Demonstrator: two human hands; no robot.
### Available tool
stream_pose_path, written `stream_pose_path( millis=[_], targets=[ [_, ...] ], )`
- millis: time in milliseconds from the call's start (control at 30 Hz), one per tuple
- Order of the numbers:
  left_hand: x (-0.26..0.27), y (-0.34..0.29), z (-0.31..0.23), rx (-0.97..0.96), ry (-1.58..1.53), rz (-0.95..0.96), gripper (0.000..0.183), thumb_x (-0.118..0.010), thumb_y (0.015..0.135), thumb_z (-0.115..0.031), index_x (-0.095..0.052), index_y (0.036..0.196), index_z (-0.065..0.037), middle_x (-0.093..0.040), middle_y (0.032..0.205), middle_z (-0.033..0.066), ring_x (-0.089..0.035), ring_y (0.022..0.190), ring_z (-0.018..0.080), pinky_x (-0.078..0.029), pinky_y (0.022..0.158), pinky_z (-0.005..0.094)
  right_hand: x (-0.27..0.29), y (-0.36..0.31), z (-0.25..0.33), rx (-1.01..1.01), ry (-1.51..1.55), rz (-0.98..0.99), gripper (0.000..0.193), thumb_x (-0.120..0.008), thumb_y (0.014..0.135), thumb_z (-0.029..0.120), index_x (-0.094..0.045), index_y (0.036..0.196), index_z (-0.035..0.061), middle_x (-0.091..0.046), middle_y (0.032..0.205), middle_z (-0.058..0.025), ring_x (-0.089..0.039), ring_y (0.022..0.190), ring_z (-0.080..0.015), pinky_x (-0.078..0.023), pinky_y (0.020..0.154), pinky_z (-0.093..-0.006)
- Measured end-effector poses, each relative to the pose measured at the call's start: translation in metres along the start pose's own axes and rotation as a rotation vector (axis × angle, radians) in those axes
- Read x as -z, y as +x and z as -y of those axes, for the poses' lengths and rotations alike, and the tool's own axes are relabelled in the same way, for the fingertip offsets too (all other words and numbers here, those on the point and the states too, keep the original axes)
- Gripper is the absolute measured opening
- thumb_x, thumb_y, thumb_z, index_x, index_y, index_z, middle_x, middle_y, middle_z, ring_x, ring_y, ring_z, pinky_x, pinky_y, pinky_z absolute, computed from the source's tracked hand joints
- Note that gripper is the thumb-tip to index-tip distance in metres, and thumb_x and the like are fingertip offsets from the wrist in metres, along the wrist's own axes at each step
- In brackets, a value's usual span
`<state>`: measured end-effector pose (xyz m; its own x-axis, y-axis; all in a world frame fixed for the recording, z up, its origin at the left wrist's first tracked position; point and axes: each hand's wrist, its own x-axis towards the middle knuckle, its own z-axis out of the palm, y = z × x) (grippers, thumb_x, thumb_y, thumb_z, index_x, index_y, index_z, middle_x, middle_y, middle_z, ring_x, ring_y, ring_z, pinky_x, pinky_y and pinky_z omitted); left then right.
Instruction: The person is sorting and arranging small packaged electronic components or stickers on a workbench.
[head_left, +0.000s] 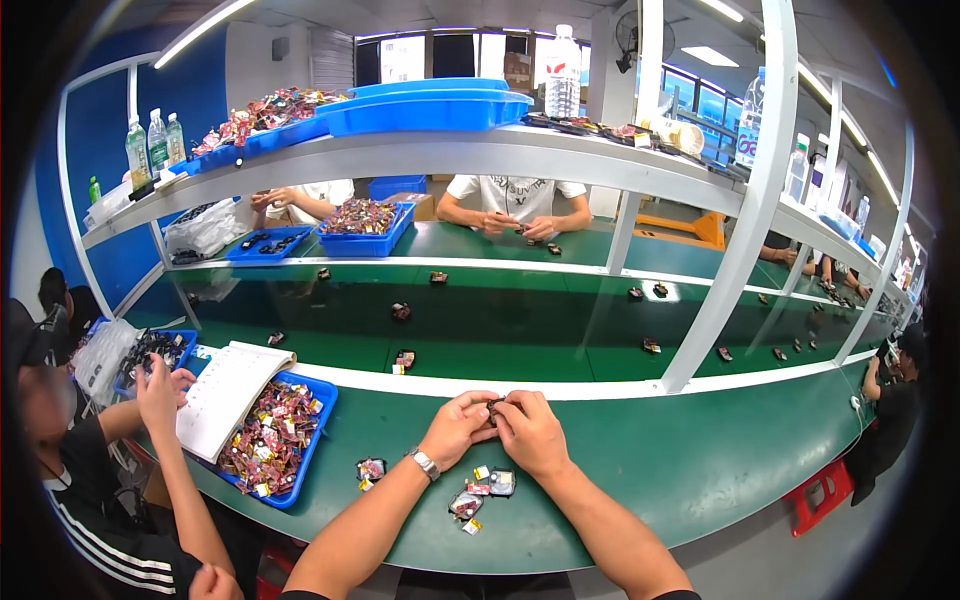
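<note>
My left hand [458, 432], with a metal watch on its wrist, and my right hand [532, 436] meet above the green bench. Fingers of both are closed around a small black part [494, 408], mostly hidden between them. Below my hands lie a clear-and-black housing [502, 483] and another small housing [465, 505] with red circuit boards and yellow-white tags. One more such assembly [370, 469] rests beside my left forearm. To the left stands a blue tray [326, 425] heaped with red circuit boards [262, 450], with an open notebook [225, 393] lying over its edge.
Past a white rail runs a green conveyor belt [500, 345] carrying scattered small assemblies. Overhead, a shelf [450, 150] holds blue trays [430, 110] and bottles; a white post [735, 240] rises ahead right. A co-worker's hand [158, 400] is at far left; others sit opposite.
</note>
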<state>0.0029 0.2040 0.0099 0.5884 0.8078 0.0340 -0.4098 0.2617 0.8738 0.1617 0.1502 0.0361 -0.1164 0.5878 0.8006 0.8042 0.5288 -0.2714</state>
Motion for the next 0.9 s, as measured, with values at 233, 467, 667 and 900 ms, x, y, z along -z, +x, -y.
stream_pose_path(
  millis=[233, 467, 667, 900],
  targets=[
    [-0.006, 0.0, -0.002, 0.003, 0.013, 0.001, 0.027, -0.051, 0.1, -0.008, -0.049, 0.126, -0.002, -0.062, 0.118, 0.0103, -0.061, 0.109, 0.0187, -0.052, 0.099, 0.0385, 0.002, -0.002, -0.002, -0.005, -0.046, 0.026, 0.018, -0.073, 0.073, 0.002, -0.069, 0.091, 0.0063, -0.061, 0.091, -0.006, -0.061, 0.085, -0.0236, -0.054, 0.07, -0.0345],
    [0.0, 0.0, 0.0, 0.014, 0.054, -0.038, 0.027, -0.05, 0.1, -0.008, -0.049, 0.127, -0.003, -0.062, 0.117, 0.0097, -0.061, 0.11, 0.0188, -0.053, 0.097, 0.0373, 0.002, -0.002, -0.003, -0.156, 0.072, 0.099, 0.02, -0.074, 0.073, 0.003, -0.068, 0.092, 0.0071, -0.06, 0.088, -0.0059, -0.062, 0.085, -0.0245, -0.053, 0.071, -0.0352],
    [-0.005, -0.001, -0.002, -0.013, 0.09, -0.052, 0.027, -0.049, 0.1, -0.007, -0.05, 0.127, -0.002, -0.062, 0.117, 0.0103, -0.062, 0.109, 0.0193, -0.055, 0.095, 0.0362, 0.01, 0.002, -0.008, -0.181, 0.066, 0.205, 0.015, -0.076, 0.073, 0.006, -0.071, 0.087, 0.0094, -0.058, 0.095, -0.006, -0.059, 0.091, -0.0252, -0.053, 0.074, -0.0358],
    [-0.002, -0.001, -0.003, -0.021, 0.117, -0.002, 0.019, -0.051, 0.1, -0.006, -0.053, 0.119, -0.003, -0.064, 0.11, 0.0093, -0.064, 0.105, 0.018, -0.056, 0.092, 0.0353, 0.014, 0.001, -0.017, -0.217, 0.213, 0.202, 0.012, -0.075, 0.077, 0.01, -0.074, 0.089, 0.0109, -0.058, 0.111, -0.0054, -0.055, 0.107, -0.0262, -0.049, 0.089, -0.0368]
  ],
)
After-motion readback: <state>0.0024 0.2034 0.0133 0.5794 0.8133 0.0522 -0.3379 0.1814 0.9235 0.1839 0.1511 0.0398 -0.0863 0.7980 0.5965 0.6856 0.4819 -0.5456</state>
